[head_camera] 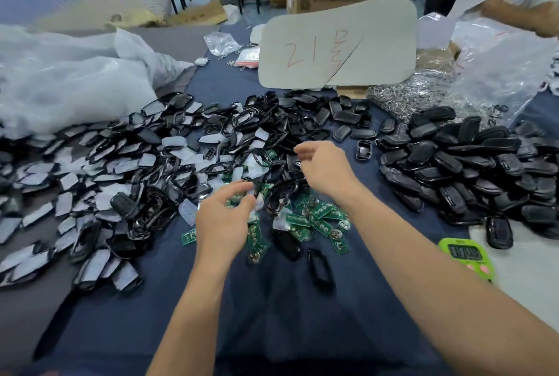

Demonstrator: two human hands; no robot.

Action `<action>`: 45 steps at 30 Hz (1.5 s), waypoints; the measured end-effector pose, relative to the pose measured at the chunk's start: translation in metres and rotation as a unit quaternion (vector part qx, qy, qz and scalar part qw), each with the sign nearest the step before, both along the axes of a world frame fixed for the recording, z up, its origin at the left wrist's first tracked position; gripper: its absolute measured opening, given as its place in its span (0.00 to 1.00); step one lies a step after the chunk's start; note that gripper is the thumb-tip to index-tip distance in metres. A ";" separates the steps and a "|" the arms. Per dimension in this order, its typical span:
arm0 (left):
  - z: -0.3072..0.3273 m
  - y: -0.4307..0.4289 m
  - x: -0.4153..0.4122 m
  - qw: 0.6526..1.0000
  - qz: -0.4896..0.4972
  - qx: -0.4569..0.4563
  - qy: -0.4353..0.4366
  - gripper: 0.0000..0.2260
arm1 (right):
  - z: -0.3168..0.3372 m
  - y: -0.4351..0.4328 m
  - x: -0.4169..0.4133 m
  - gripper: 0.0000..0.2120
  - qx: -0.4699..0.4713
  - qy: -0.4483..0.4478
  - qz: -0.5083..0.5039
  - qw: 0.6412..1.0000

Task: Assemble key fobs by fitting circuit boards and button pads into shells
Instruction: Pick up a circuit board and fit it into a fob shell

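Note:
My left hand (223, 221) hovers over a scatter of green circuit boards (314, 218) on the dark blue cloth. Its thumb and forefinger pinch together on what looks like a green circuit board (239, 200), though blur hides the detail. My right hand (326, 170) hangs just beyond it, fingers loosely curled above a heap of black shell frames (260, 121), with a black shell (295, 163) right beneath the fingers. Translucent button pads (187, 209) lie mixed in with shells to the left. Closed black fobs (472, 160) are piled at the right.
A green digital timer (465, 254) sits at the right near my forearm. A grey card with red writing (338, 45) leans at the back. Plastic bags (72, 82) lie far left, metal key rings (405, 97) back right. Another person's arm (520, 12) reaches in, top right.

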State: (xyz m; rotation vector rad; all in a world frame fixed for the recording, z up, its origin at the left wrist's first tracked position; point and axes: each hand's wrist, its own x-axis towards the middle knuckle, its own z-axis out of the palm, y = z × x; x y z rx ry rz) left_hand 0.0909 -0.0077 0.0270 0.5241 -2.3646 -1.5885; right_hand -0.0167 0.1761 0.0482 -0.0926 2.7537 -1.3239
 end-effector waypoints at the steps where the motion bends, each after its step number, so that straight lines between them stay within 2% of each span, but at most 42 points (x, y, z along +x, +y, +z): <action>1: 0.000 -0.002 0.000 1.000 0.011 -0.004 -0.006 0.14 | -0.001 -0.006 -0.012 0.23 0.052 0.007 0.019 0.998; 4: -0.002 -0.009 0.000 1.000 0.022 0.000 -0.023 0.08 | -0.002 -0.027 -0.044 0.27 0.230 0.034 0.088 0.969; 6: -0.004 -0.013 -0.001 0.999 0.019 0.017 -0.022 0.10 | -0.008 -0.033 -0.058 0.30 0.271 0.038 0.103 0.956; 8: -0.006 -0.016 -0.002 0.999 0.019 0.039 -0.024 0.12 | -0.016 -0.034 -0.065 0.29 0.266 0.030 0.080 0.960; 10: -0.011 -0.020 -0.004 0.998 0.021 0.054 -0.031 0.12 | -0.024 -0.032 -0.068 0.24 0.214 0.035 0.011 0.976; 13: -0.016 -0.022 -0.007 0.997 0.008 0.068 -0.036 0.13 | -0.030 -0.024 -0.063 0.09 0.140 0.056 -0.084 0.985; 15: -0.017 -0.019 -0.009 0.998 -0.001 0.063 -0.032 0.15 | -0.028 -0.014 -0.054 0.04 0.056 0.041 -0.129 0.989; 18: -0.016 -0.010 -0.013 0.998 -0.016 0.064 -0.013 0.16 | -0.020 0.002 -0.030 0.10 -0.081 0.015 -0.172 0.982; 21: -0.008 0.008 -0.019 0.987 -0.068 0.146 0.014 0.15 | -0.008 0.006 0.011 0.16 -0.198 0.023 -0.103 0.974; 24: 0.001 0.031 -0.020 0.945 -0.139 0.295 0.019 0.19 | -0.002 0.006 0.056 0.17 -0.209 0.084 -0.044 0.973; 27: 0.004 0.045 -0.017 0.942 -0.191 0.276 0.030 0.20 | -0.003 0.006 0.085 0.19 -0.203 0.110 -0.021 0.973; 30: 0.001 0.051 -0.011 0.946 -0.174 0.274 0.024 0.18 | -0.006 0.017 0.094 0.19 -0.236 0.099 -0.041 0.966; 31: 0.000 0.049 -0.008 0.946 -0.164 0.279 0.021 0.17 | -0.007 0.025 0.094 0.17 -0.216 0.108 -0.074 0.968; 33: -0.005 0.041 -0.003 0.947 -0.163 0.275 0.019 0.13 | -0.013 0.042 0.088 0.14 -0.071 0.120 -0.103 0.985; 35: -0.007 0.031 0.003 0.947 -0.201 0.252 0.011 0.10 | -0.018 0.050 0.081 0.13 0.088 0.064 -0.055 0.993; 36: -0.007 0.027 0.005 0.944 -0.223 0.244 0.005 0.10 | -0.020 0.050 0.077 0.15 0.132 0.027 -0.027 0.991; 39: -0.008 0.023 0.013 0.938 -0.236 0.255 0.006 0.14 | -0.024 0.043 0.074 0.18 0.203 -0.017 0.031 0.979; 42: -0.009 0.026 0.018 0.935 -0.213 0.282 0.019 0.19 | -0.023 0.035 0.074 0.06 0.288 0.045 0.052 0.955; 43: -0.009 0.027 0.019 0.934 -0.209 0.291 0.019 0.19 | -0.024 0.035 0.075 0.06 0.288 0.065 0.042 0.955; 45: -0.007 0.025 0.021 0.937 -0.203 0.285 0.016 0.18 | -0.026 0.038 0.079 0.09 0.225 0.095 0.004 0.970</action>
